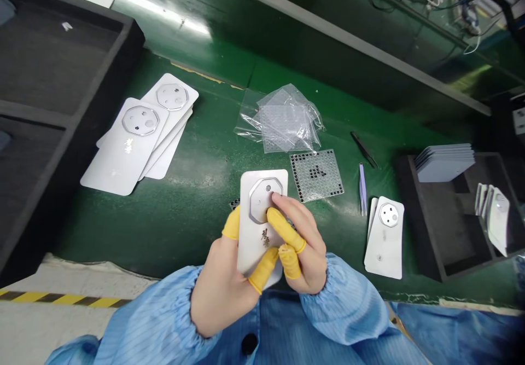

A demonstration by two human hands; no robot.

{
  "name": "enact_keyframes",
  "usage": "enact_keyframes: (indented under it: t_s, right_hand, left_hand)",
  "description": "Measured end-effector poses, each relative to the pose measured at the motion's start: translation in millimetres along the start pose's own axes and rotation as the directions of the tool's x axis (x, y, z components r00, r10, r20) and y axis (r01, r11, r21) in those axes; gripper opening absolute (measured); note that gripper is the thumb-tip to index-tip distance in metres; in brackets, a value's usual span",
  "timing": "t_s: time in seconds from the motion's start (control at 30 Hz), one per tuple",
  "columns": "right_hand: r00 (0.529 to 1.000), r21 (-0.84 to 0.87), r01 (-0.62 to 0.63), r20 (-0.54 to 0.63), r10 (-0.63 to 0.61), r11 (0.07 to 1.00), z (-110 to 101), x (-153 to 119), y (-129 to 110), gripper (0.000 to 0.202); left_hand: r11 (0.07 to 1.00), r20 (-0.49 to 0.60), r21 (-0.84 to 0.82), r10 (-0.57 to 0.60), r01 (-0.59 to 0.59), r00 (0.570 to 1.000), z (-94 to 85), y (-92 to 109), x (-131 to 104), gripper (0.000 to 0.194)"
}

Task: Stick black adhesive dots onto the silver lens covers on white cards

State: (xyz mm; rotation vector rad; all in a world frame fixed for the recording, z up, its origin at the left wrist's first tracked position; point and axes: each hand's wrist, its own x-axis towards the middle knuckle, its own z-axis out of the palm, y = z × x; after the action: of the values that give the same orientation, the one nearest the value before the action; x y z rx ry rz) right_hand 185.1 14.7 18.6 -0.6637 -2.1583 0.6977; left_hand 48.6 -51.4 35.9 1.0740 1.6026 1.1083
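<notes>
A white phone back cover [251, 244] with an octagonal camera ring and gold characters is held upright in front of me. My left hand [229, 277] grips its lower part, with yellow finger cots on the thumb and a finger. My right hand [301, 239] is curled over its right side. A bare fingertip and a yellow-cotted one touch the camera ring; whether a small part lies under them is hidden. Beyond the hands lies a clear sheet of black dots [316, 174], and another dotted sheet [234, 204] is mostly hidden behind the cover.
Several white covers [110, 162] are stacked at left beside a black tray [94, 80]. Clear plastic bags [287, 119] lie at the back. Rightward are black tweezers [364, 150], lilac tweezers [362, 190], small covers [385, 244] and a black box [435, 233] holding grey panels [445, 162].
</notes>
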Motion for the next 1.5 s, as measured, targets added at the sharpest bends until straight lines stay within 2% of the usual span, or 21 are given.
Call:
enact_keyframes:
  t_s: [0.07, 0.13, 0.27, 0.4, 0.5, 0.57, 0.67, 0.73, 0.8, 0.9, 1.03, 1.13, 1.27, 1.33, 1.4, 1.5]
  right_hand:
    - [0.999, 0.015, -0.024, -0.045, 0.025, 1.0, -1.6, 1.2, 0.8, 0.042]
    - [0.998, 0.003, -0.011, -0.067, 0.012, 1.0, -2.4, 1.7, 0.6, 0.042]
    - [0.997, 0.002, 0.026, -0.078, -0.026, 1.0, -4.7, 2.8, -1.4, 0.042]
    - [0.996, 0.012, 0.035, -0.083, -0.034, 0.999, -8.7, 5.0, -4.0, 0.042]
    - [0.979, 0.014, -0.086, -0.187, 0.087, 0.996, -6.2, 3.4, -4.9, 0.043]
    - [0.935, 0.089, -0.216, -0.267, 0.232, 0.972, -1.3, 0.8, -4.9, 0.049]
    - [0.896, 0.248, -0.303, -0.256, 0.363, 0.92, 6.0, -2.6, -5.0, 0.052]
    - [0.901, 0.275, -0.296, -0.239, 0.363, 0.915, 8.2, -3.5, -5.6, 0.05]
    - [0.913, 0.226, -0.261, -0.259, 0.316, 0.938, 8.4, -3.3, -6.5, 0.049]
    - [0.922, 0.128, -0.213, -0.303, 0.242, 0.969, 7.8, -2.2, -7.8, 0.045]
    - [0.926, 0.135, -0.207, -0.293, 0.238, 0.969, 8.3, -2.1, -8.1, 0.044]
    - [0.925, 0.14, -0.208, -0.292, 0.241, 0.968, 8.9, -3.2, -6.5, 0.042]
    - [0.919, 0.096, -0.229, -0.307, 0.248, 0.969, 10.7, -3.6, -4.6, 0.041]
    - [0.92, 0.086, -0.219, -0.314, 0.235, 0.972, 11.1, -3.1, -4.4, 0.042]
    - [0.929, 0.091, -0.192, -0.304, 0.211, 0.977, 9.5, -2.8, -3.4, 0.043]
    - [0.962, 0.062, -0.158, -0.215, 0.168, 0.985, 3.6, -5.6, 4.5, 0.047]
  left_hand:
    - [0.989, 0.012, -0.146, 0.003, -0.001, 1.0, 1.1, 0.8, 1.2, 0.058]
    - [0.976, -0.002, -0.214, -0.033, 0.032, 0.999, 2.2, 1.3, 1.0, 0.06]
    - [0.963, 0.004, -0.254, -0.092, 0.09, 0.996, 3.1, 2.2, -1.3, 0.062]
    - [0.947, 0.041, -0.311, -0.069, 0.079, 0.997, 2.1, 3.7, -1.7, 0.058]
    - [0.903, 0.127, -0.412, -0.075, 0.122, 0.989, -1.1, 3.4, 0.1, 0.053]
    - [0.863, 0.194, -0.478, -0.076, 0.161, 0.978, -5.2, 3.3, 3.0, 0.053]
    - [0.84, 0.247, -0.51, -0.064, 0.186, 0.967, -13.0, 6.1, 11.0, 0.04]
    - [0.858, 0.23, -0.475, -0.094, 0.196, 0.969, -16.7, 10.0, 17.3, 0.024]
    - [0.879, 0.177, -0.43, -0.143, 0.208, 0.974, -17.8, 13.4, 22.2, 0.016]
    - [0.912, 0.079, -0.368, -0.164, 0.182, 0.983, -15.8, 14.0, 24.4, 0.014]
    - [0.948, 0.01, -0.288, -0.135, 0.132, 0.991, -13.4, 7.3, 20.7, 0.011]
    - [0.927, 0.042, -0.329, -0.176, 0.18, 0.984, -12.2, 2.2, 20.5, 0.012]
    - [0.838, 0.17, -0.447, -0.262, 0.311, 0.95, -8.8, -3.3, 25.6, 0.018]
    - [0.806, 0.2, -0.482, -0.28, 0.343, 0.939, -9.0, -7.6, 27.4, 0.02]
    - [0.821, 0.128, -0.493, -0.257, 0.286, 0.958, -14.8, -12.9, 27.6, 0.02]
    - [0.878, -0.106, -0.461, -0.199, 0.129, 0.974, -38.2, -20.1, 25.9, 0.017]
